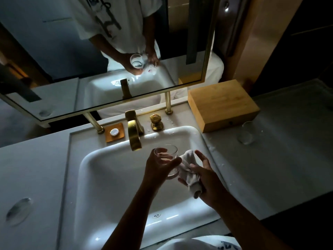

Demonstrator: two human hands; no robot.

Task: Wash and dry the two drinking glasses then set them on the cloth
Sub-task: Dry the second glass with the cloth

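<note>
Over the white sink (100,177) my left hand (158,168) grips a clear drinking glass (166,153), tilted with its mouth up and away from me. My right hand (203,175) holds a bunched white cloth (189,170) pressed against the glass's right side, thumb and fingers partly spread. A second clear glass (247,132) lies on its side on the grey counter to the right, in front of the wooden box. The room is dim.
A gold faucet (134,134) and gold knob (156,120) stand behind the basin. A small tray with a white soap (114,132) sits left of the faucet. A wooden box (223,105) is at the back right. A mirror (54,51) hangs above. Water drops dot the counter.
</note>
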